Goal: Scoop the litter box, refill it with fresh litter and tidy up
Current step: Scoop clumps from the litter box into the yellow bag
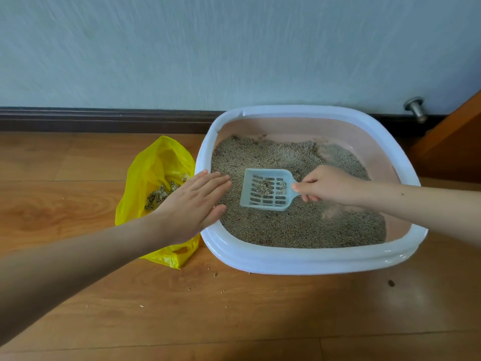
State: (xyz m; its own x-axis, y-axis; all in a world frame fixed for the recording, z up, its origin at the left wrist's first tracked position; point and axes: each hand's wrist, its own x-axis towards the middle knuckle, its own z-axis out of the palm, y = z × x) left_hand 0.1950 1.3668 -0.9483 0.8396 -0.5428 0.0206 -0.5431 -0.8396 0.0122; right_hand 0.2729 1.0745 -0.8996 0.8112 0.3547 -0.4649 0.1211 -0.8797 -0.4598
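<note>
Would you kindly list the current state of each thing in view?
Litter box: part-filled, bare patches showing.
Scoop: holding a small clump, over the litter.
Yellow bag: open, clumps inside.
Left hand: flat over the box rim.
Right hand: gripping the scoop handle.
Floor: scattered grains.

The litter box [309, 259] sits on the floor [234, 316] against the wall [234, 48], with the bag [153, 173] just beside it on its left and a doorstop [415, 108] behind its right corner. Litter [299, 225] lies in the box, and the scoop [265, 190] is over its middle, some clumps on it. The left hand [192, 207] lies across the box's left rim, the right hand [328, 185] on the scoop's handle; stray grains [215, 274] lie on the floor before the bag.
</note>
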